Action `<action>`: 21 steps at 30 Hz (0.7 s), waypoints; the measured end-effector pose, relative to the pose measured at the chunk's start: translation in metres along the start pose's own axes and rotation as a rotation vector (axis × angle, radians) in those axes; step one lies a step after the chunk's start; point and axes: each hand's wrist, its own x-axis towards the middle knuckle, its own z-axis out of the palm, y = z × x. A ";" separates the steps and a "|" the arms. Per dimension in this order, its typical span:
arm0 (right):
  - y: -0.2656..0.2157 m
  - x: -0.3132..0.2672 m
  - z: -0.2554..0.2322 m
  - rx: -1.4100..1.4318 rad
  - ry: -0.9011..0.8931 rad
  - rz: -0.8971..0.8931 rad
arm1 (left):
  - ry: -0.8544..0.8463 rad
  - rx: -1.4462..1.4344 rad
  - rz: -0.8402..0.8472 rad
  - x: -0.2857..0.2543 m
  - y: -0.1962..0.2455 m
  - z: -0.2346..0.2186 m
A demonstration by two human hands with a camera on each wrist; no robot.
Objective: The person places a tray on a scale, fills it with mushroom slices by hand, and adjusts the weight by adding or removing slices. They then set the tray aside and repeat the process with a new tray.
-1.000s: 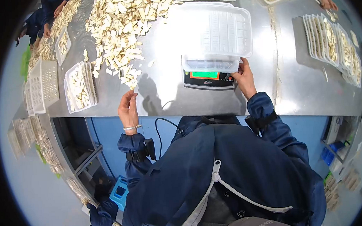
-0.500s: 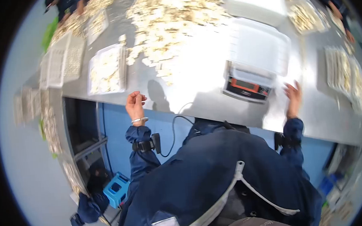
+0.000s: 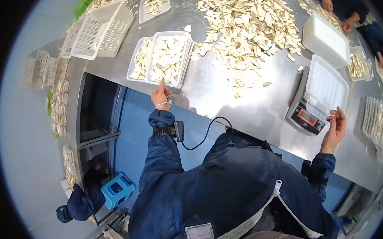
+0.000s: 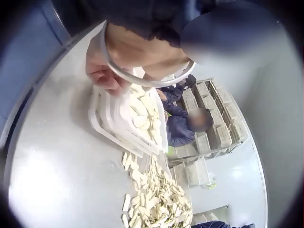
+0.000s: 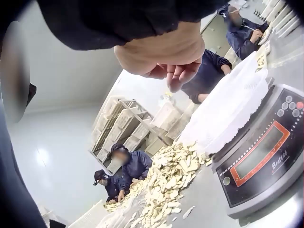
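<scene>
My left hand (image 3: 160, 95) is at the near rim of a white plastic tray (image 3: 179, 83) filled with pale mushroom-like slices (image 3: 167, 56). A thumb or finger overlaps the rim, the other fingers curl below it; in the left wrist view they sit at the corner of the stacked trays (image 4: 111, 114). My right hand (image 3: 335, 130) hovers beside the digital scale (image 3: 305, 118), fingers loosely bent and holding nothing. An upside-down or bare clear tray (image 3: 327, 84) lies on the scale. The scale's display (image 5: 262, 152) looks dark in the right wrist view.
A large heap of slices (image 3: 251, 25) covers the middle of the steel table (image 3: 207, 97). Perforated crates (image 3: 115, 30) stand at the left, nested white containers (image 3: 326, 41) behind the scale. More filled trays (image 3: 376, 127) stack at the right edge. Other people work around the table.
The head view has turned left. My right hand has come off the scale's front edge and lifted away; my left hand has moved from near the heap to the filled tray.
</scene>
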 end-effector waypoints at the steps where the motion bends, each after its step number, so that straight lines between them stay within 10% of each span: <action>1: -0.002 -0.004 0.003 -0.041 0.006 0.014 | -0.006 0.007 0.005 0.005 -0.003 0.000; 17: -0.017 -0.029 0.003 -0.115 -0.008 0.066 | 0.395 -0.042 0.148 0.120 0.016 -0.051; 21: -0.025 -0.032 0.002 -0.142 0.010 0.052 | 0.238 -0.147 -0.003 0.146 0.022 -0.053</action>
